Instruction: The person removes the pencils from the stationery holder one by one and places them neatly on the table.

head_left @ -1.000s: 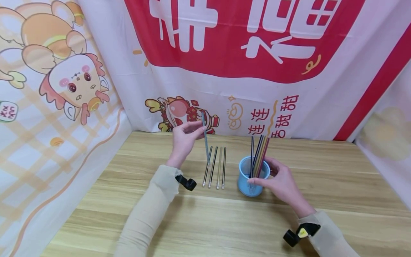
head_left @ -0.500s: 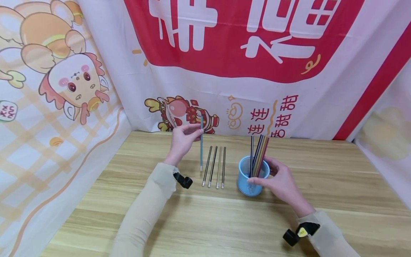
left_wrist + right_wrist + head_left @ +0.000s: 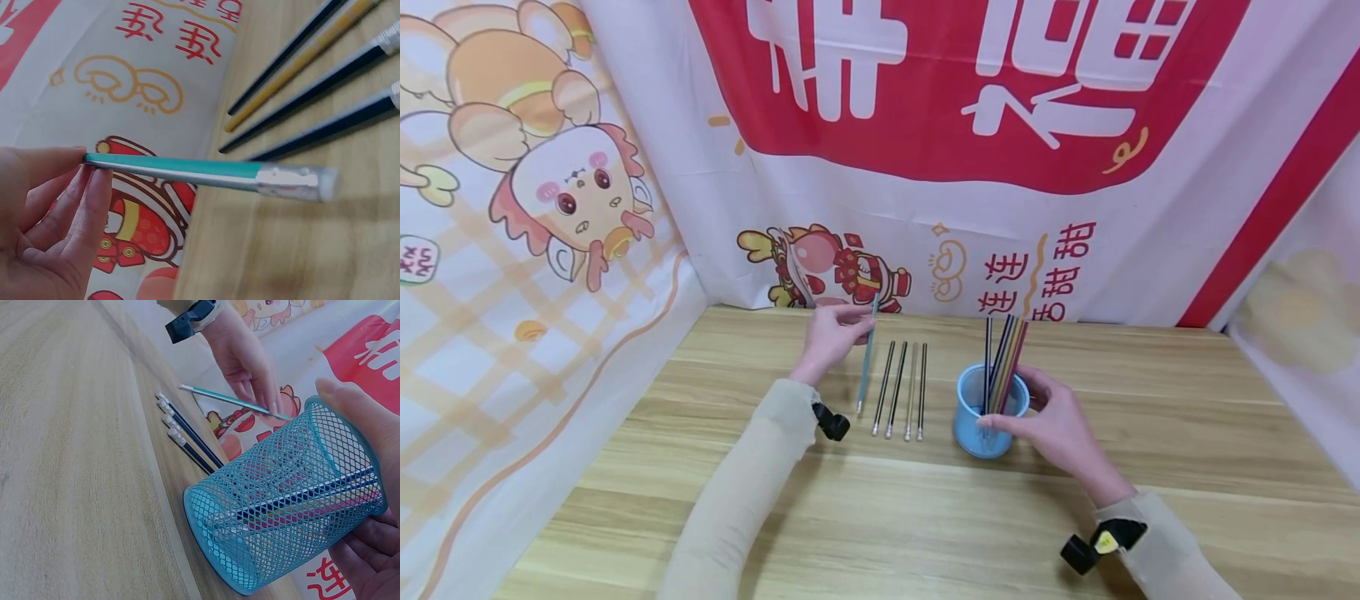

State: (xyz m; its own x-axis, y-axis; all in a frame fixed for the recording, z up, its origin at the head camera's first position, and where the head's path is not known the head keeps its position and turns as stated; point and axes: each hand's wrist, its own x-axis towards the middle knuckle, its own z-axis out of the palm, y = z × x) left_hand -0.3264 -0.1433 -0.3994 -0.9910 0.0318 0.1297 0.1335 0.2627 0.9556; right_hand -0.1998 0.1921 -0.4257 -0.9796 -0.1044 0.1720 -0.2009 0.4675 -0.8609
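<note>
Between thumb and fingertips, my left hand (image 3: 835, 335) pinches a teal pencil (image 3: 187, 172) near one end. Its white eraser end points toward me, left of a row of several pencils (image 3: 898, 392) lying side by side on the table, black ones and a yellowish one. My right hand (image 3: 1060, 425) holds the blue mesh pencil cup (image 3: 281, 506) at its rim, thumb on the near side and fingers round the right. Several pencils (image 3: 1006, 362), dark, gold and red, lean upright inside the cup, their lower ends showing through the mesh.
The wood-grain table (image 3: 880, 525) meets a printed cloth backdrop (image 3: 940, 192) just behind the pencils. A patterned cloth (image 3: 550, 333) hangs along the left side. The cup stands right of the row, a short gap away.
My left hand has moved left and then lowered the teal pencil, from over the row to beside its left end. The right hand and cup have stayed in place.
</note>
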